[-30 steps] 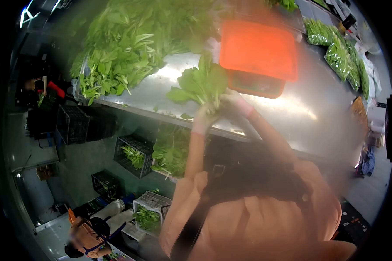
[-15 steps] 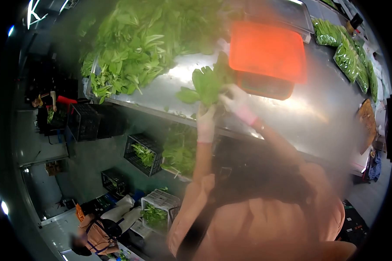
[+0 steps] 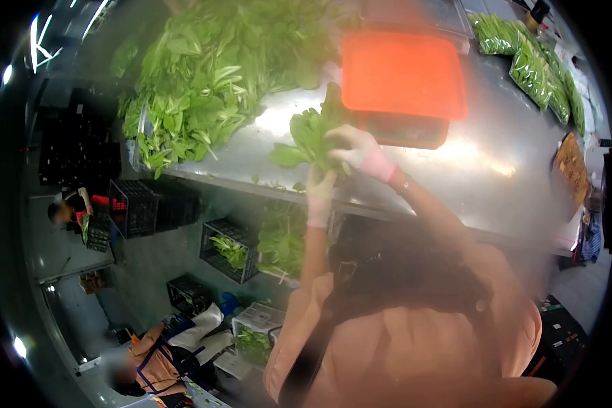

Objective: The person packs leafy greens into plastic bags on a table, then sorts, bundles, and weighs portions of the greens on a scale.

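Observation:
A bunch of leafy greens (image 3: 307, 136) is held over the near edge of the metal table (image 3: 449, 173). My left hand (image 3: 319, 194), in a pale glove, is closed round its stem end from below. My right hand (image 3: 359, 149), gloved with a pink cuff, touches the bunch's right side with bent fingers; whether it grips a leaf is hidden. Just behind my right hand sits an orange basket (image 3: 402, 78). A big heap of loose greens (image 3: 197, 88) covers the table's left part.
Bagged greens (image 3: 540, 71) lie at the back right. Below the table's left edge stand dark crates (image 3: 132, 207), a crate with greens (image 3: 230, 250) and a white crate (image 3: 258, 319). One person (image 3: 160, 364) is at the lower left, another (image 3: 75, 207) at the far left.
My right hand has come up from beside the stems onto the bunch's right side. My left hand stays at the stems. The lower-left person has shifted, and the whole view has swung slightly.

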`<state>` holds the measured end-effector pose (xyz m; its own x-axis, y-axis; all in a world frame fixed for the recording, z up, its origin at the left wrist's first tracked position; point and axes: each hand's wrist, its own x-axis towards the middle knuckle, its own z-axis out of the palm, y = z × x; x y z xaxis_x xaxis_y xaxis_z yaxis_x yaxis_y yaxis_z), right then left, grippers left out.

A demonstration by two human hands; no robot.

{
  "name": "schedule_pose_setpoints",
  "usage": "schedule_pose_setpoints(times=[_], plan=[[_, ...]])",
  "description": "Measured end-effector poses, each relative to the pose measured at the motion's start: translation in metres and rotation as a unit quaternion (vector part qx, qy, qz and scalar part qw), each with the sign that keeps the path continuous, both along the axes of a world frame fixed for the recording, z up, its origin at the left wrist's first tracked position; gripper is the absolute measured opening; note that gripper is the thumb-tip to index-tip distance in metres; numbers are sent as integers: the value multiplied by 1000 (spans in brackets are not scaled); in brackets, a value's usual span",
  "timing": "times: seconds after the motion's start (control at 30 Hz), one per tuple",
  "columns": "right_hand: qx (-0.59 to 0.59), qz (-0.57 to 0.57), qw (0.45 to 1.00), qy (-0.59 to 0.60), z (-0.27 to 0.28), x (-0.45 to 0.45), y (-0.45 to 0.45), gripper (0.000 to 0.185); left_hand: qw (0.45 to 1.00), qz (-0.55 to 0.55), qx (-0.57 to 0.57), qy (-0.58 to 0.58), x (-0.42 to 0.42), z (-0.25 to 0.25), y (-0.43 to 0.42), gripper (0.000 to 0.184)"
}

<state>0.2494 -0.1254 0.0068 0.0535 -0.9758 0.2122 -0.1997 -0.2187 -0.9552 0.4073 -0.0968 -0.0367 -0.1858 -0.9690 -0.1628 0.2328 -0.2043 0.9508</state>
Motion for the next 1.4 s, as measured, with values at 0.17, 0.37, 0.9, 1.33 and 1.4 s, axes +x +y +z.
schedule_pose_setpoints(times=[0.17, 0.37, 0.9, 1.33, 1.4], plan=[[-47, -19, 998, 30, -5, -5, 1, 11, 994, 15, -15, -107, -11, 18, 5, 30], [-58, -120, 990, -48, 18, -10, 9, 7, 984, 0, -42, -171, -24, 34, 0, 26], [2, -277, 951, -138, 60, -92, 54, 12, 992, 103, 6, -71, -6, -1, 21, 11], [191, -39, 951, 242, -75, -16, 5, 59, 955, 270, 53, -114, 28, -119, -12, 30], [194, -45, 951, 237, -78, 6, -3, 58, 953, 267, 70, -126, 19, -126, -16, 30]])
